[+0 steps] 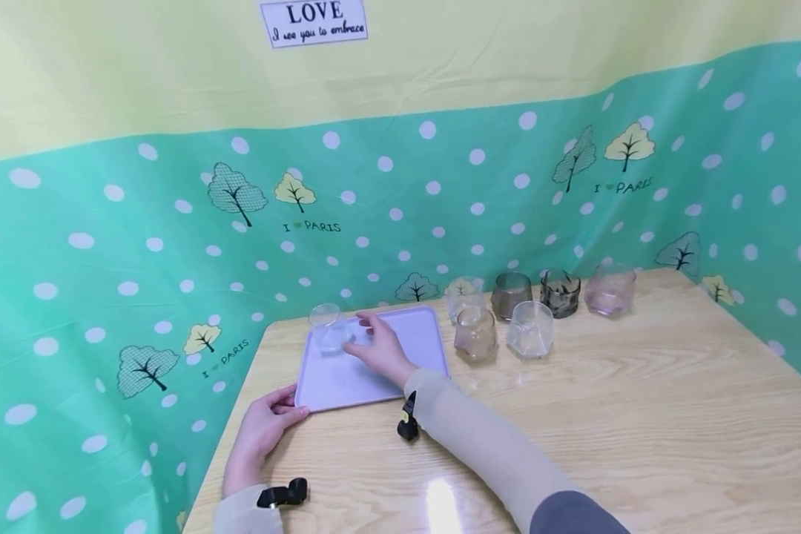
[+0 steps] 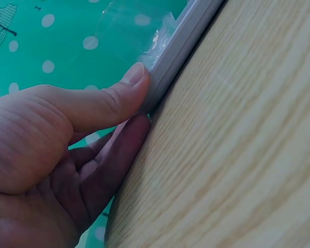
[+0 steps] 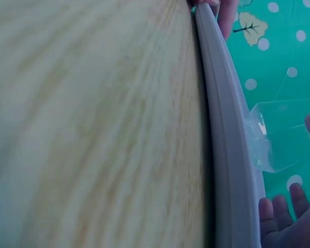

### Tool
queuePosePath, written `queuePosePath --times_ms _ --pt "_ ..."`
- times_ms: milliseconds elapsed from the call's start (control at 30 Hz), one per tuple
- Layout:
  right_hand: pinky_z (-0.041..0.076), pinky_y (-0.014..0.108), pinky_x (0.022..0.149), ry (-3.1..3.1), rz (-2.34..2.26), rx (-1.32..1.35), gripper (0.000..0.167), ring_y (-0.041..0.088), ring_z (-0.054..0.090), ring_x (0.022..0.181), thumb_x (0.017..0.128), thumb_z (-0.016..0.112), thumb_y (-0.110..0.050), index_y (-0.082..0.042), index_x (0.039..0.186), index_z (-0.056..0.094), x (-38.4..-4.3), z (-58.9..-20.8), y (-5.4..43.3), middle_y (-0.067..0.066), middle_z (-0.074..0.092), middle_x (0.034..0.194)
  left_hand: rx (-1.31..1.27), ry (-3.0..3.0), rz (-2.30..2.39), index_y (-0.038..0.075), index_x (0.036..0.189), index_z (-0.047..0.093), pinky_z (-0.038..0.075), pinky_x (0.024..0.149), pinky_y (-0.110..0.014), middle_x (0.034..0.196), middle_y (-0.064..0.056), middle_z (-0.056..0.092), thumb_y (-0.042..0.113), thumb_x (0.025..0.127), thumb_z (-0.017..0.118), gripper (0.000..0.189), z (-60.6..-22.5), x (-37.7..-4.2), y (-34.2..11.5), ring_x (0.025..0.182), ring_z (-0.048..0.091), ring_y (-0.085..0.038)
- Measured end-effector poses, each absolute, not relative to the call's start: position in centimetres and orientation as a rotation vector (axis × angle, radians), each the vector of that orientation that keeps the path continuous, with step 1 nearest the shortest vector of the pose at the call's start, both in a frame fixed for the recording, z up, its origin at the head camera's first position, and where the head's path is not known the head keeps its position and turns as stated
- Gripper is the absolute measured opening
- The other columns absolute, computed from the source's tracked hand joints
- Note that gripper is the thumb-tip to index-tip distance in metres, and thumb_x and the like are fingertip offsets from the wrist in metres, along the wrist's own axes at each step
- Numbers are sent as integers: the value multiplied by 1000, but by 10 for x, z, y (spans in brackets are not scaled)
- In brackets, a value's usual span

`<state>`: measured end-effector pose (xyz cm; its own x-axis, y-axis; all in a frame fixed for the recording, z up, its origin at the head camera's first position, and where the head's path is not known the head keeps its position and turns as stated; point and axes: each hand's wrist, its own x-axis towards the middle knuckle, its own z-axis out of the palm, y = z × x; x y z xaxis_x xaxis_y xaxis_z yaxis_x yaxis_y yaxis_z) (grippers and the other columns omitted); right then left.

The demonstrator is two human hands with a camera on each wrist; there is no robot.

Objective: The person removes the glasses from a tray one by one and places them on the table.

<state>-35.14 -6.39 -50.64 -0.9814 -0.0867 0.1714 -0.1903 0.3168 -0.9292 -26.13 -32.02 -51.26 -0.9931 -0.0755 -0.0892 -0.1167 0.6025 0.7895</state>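
Note:
A lavender tray (image 1: 367, 382) lies at the left of the wooden table. My left hand (image 1: 267, 423) pinches its near left corner; in the left wrist view the thumb (image 2: 119, 98) is on the rim with a finger below. One clear drinking glass (image 1: 330, 335) stands upright near the tray's far left corner. Over the tray, my right hand (image 1: 382, 352) is just right of this glass, thumb and fingers spread. In the right wrist view the fingers (image 3: 281, 214) stand apart from the glass (image 3: 279, 134); whether the thumb touches it I cannot tell.
Several glasses stand right of the tray: an amber one (image 1: 476, 337), a clear faceted one (image 1: 530, 330), another clear one (image 1: 466, 297), a dark brown one (image 1: 511, 297), a black-patterned one (image 1: 561, 294) and a pinkish one (image 1: 610, 291). A polka-dot curtain (image 1: 387, 215) hangs behind the table.

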Motion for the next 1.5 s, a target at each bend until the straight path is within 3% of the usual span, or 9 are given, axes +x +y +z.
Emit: queuePosePath --times_ms 367,767,1033,1200,1500 --pt "45 42 114 -2573 1655 221 89 29 57 136 88 90 -35 -14 162 45 -372 -514 -77 10 57 152 -177 2760 1405 0 147 63 49 79 -24 114 -11 70 16 90 89 64 -511 -265 -319 93 64 -16" --pt "33 50 123 -2631 1602 274 102 31 41 152 87 89 -45 -18 168 34 -386 -498 -94 7 41 168 -200 2751 1416 -1 147 63 49 78 -24 115 -13 71 16 90 89 65 -510 -263 -319 93 64 -17" --pt "37 48 121 -2630 1673 370 111 31 46 149 82 95 -29 -21 170 29 -391 -488 -98 6 44 167 -210 2739 1417 0 147 63 49 78 -23 115 -12 71 17 90 89 65 -511 -260 -319 93 64 -17" --pt "36 46 121 -2670 1616 386 108 29 47 148 84 93 -27 -23 171 29 -394 -490 -102 6 49 163 -241 2740 1428 0 147 63 49 77 -22 114 -12 70 15 90 89 64 -512 -257 -321 93 63 -17" --pt "37 46 120 -2694 1557 271 93 29 48 146 85 94 -31 -20 163 44 -388 -492 -98 7 48 161 -226 2738 1412 1 148 62 49 79 -21 116 -12 71 16 91 88 65 -511 -260 -317 95 64 -16"
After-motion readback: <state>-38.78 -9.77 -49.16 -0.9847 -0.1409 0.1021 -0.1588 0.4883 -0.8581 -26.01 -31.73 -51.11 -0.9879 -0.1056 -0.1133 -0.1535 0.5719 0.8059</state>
